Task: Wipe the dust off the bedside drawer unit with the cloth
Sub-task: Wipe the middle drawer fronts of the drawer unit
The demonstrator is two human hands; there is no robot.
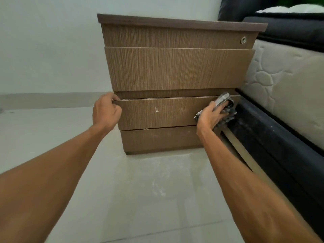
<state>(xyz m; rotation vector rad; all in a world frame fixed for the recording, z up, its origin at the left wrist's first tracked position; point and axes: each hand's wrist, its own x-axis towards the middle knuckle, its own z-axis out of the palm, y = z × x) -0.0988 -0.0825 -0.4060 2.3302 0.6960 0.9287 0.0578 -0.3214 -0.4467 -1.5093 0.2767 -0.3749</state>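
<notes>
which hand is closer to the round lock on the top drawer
Right. The right hand, holding the cloth, is below the lock; the left hand grips the third drawer at its left edge.

just one camera here, worn on the person's head. it sits low and close in front of the drawer unit (175,71), no higher than its top, facing forward and down. the wide lens takes in the floor (140,190) at lower centre, the bed (289,81) along the right edge, and the left forearm (52,172) and right forearm (254,190) reaching in from the bottom corners.
</notes>
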